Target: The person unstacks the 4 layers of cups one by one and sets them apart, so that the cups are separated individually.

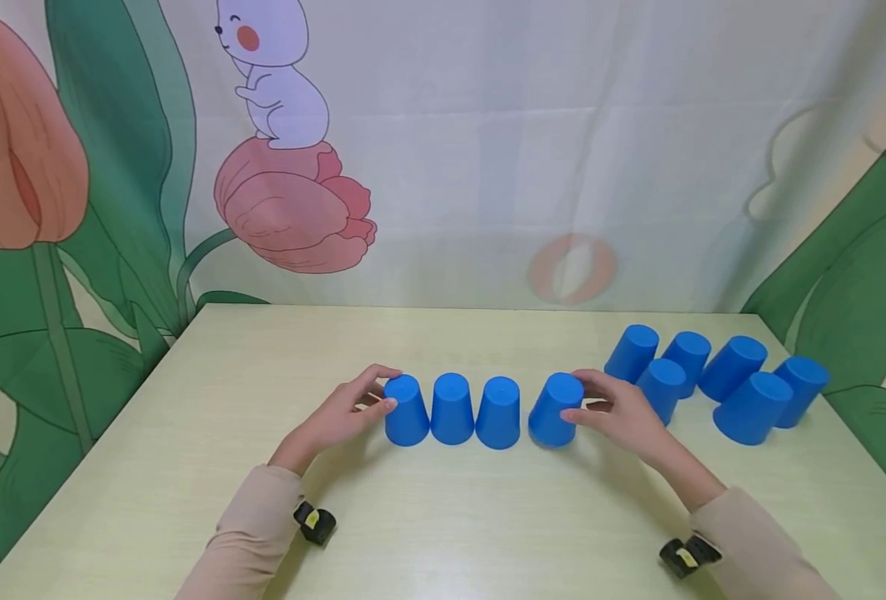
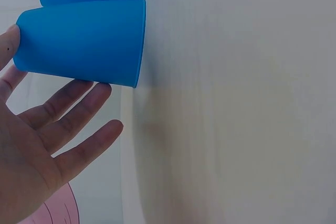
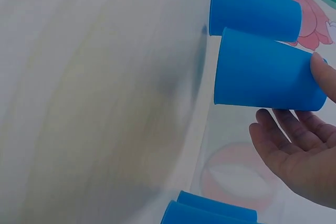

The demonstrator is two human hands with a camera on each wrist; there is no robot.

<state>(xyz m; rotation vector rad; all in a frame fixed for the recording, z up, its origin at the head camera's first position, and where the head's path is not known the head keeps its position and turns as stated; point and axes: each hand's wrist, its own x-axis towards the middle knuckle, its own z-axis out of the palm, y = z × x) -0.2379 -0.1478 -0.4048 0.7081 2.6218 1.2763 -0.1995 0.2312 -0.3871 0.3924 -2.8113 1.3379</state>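
Note:
Upside-down blue cups stand in a row at mid-table. My left hand [image 1: 343, 415] grips the leftmost blue cup [image 1: 408, 419] near its closed end, thumb on the near side and fingers along its outer side. Beside it stand a second cup [image 1: 452, 410] and a third cup [image 1: 498, 414], untouched. At the row's right end, my right hand [image 1: 628, 417] pinches a fourth cup [image 1: 552, 414] between thumb and fingers. That cup leans a little in the head view, with a gap between it and the third. In the right wrist view, the thumb presses this held cup [image 3: 268, 72] near its base.
Several more upside-down blue cups [image 1: 753, 408] stand in a cluster at the table's right side, just beyond my right hand. A printed curtain [image 1: 458, 208] hangs behind the back edge of the pale wooden table [image 1: 443, 525]. Both wrists wear small black cameras [image 1: 315, 523].

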